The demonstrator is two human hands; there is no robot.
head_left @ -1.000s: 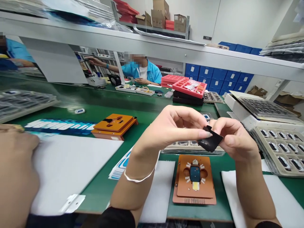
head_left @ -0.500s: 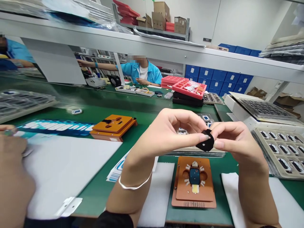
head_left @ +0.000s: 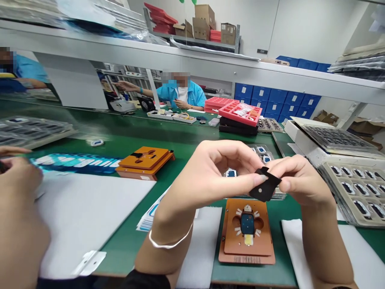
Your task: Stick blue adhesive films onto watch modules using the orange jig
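A small black piece (head_left: pixel 264 189) with a light round spot is pinched between my two hands, above the workbench. My left hand (head_left: pixel 224 170) grips its left side between thumb and fingers. At its upper right edge, the thumb and fingers of my right hand (head_left: pixel 300 176) also hold it. Below the hands lies an orange fixture (head_left: pixel 231 245) with a dark blue rectangular part (head_left: pixel 247 223) at its centre, with white tabs around it and a yellow tab below.
Another orange fixture (head_left: pixel 142 158) stands further left. Trays of small parts (head_left: pixel 343 192) lie at the right. White sheets (head_left: pixel 99 200) cover parts of the green bench (head_left: pixel 177 160). A neighbour's hand (head_left: pixel 21 176) is at the far left.
The black piece is turned and now shows a larger, flatter face with a corner toward the right. My right hand has shifted slightly. The neighbour's hand at the left has moved right.
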